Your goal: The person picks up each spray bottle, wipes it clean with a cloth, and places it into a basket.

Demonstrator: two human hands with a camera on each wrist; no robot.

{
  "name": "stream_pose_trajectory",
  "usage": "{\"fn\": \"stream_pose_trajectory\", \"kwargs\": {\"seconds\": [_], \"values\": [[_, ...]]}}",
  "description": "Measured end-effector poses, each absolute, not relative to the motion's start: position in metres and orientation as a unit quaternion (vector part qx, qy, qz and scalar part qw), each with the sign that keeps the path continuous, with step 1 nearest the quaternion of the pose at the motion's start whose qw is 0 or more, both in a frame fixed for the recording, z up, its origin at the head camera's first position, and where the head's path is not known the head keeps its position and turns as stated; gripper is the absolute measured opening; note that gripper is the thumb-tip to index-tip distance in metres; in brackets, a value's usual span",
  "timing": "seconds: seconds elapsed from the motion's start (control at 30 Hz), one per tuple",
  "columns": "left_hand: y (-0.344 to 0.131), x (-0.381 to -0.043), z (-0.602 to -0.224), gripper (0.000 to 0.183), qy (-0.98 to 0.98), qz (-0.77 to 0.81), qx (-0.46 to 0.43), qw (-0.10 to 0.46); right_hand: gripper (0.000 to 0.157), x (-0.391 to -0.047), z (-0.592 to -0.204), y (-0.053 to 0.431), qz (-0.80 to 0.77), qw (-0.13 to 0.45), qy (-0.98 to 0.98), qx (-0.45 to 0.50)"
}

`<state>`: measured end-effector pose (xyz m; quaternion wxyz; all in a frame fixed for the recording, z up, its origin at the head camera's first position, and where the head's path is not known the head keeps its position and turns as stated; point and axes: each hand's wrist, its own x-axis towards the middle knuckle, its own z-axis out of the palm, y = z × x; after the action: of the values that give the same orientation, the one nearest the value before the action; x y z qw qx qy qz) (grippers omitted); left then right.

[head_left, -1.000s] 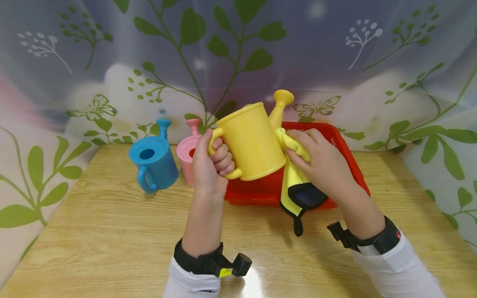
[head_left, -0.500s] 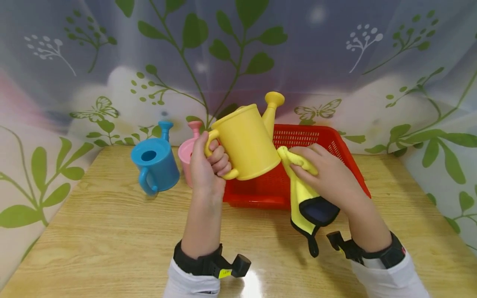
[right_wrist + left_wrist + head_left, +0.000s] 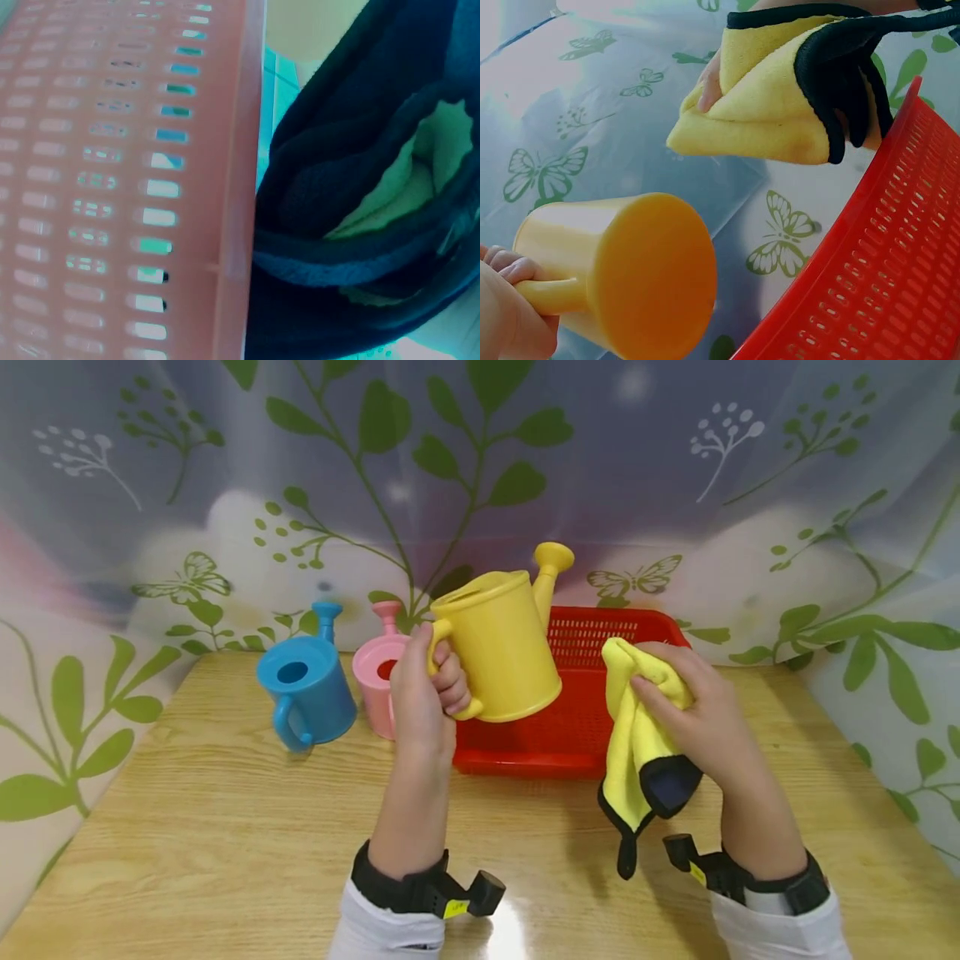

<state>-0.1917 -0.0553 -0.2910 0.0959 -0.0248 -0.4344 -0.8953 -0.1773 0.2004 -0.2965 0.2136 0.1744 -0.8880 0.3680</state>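
Note:
My left hand [image 3: 427, 689] grips the handle of a yellow watering can [image 3: 501, 647], held up in front of the red basket with its spout pointing up and right. In the left wrist view the can's round base [image 3: 656, 277] faces the camera. To the right, my right hand [image 3: 693, 706] pinches a bunched yellow cloth [image 3: 633, 727] with a dark edge and a hanging loop. The cloth is apart from the can and hangs over the basket's front right part. In the right wrist view the cloth's dark side [image 3: 337, 180] fills the right half, hiding the fingers.
A red perforated basket [image 3: 525, 766] stands on the wooden table [image 3: 247, 860] behind the can and cloth. Left of it are a blue watering can [image 3: 318, 702] and a pink watering can [image 3: 369, 677], partly hidden by my left hand. A leaf-printed curtain [image 3: 630, 460] hangs behind.
My right hand has drawn the cloth off the yellow can, rightward and toward me. The yellow can has shifted slightly left and tipped so more of its top opening shows.

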Motion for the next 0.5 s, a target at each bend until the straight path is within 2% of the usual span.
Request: {"fn": "stream_pose_trajectory", "kwargs": {"seconds": [0.33,0.5], "values": [[-0.053,-0.186,-0.291,0.045,-0.536,-0.827,-0.030,0.166,0.035,-0.175,-0.291,0.213,0.365,0.202,-0.898,0.139],[-0.049,-0.185,-0.292,0.043,-0.550,-0.811,-0.034,0.197,0.035,-0.174,-0.288,0.216,0.356,0.193,-0.905,0.132]]}}
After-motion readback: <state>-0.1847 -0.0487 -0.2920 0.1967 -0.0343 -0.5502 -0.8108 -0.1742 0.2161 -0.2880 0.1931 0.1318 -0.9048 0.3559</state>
